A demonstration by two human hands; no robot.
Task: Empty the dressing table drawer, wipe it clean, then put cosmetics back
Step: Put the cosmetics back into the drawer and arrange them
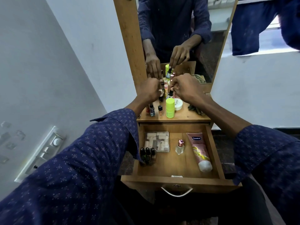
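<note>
The wooden drawer [212, 143] stands pulled open below the dressing table top [185, 115]. Inside lie a pink Vaseline tube [198, 151], a small perfume bottle [179, 146], a clear box of small items [157, 141] and three dark nail polish bottles [147, 154]. On the top stand several small bottles, a lime green container [170, 108] and a white jar [178, 103]. My left hand [150, 89] pinches a small bottle [161, 91] near the mirror. My right hand [185, 88] grips the cap of a dark dropper bottle [169, 94].
A tall mirror [178, 30] in a wooden frame rises behind the table top and reflects both hands. A crumpled dark cloth [194, 108] lies at the right of the top. A switch panel [42, 151] is on the left wall.
</note>
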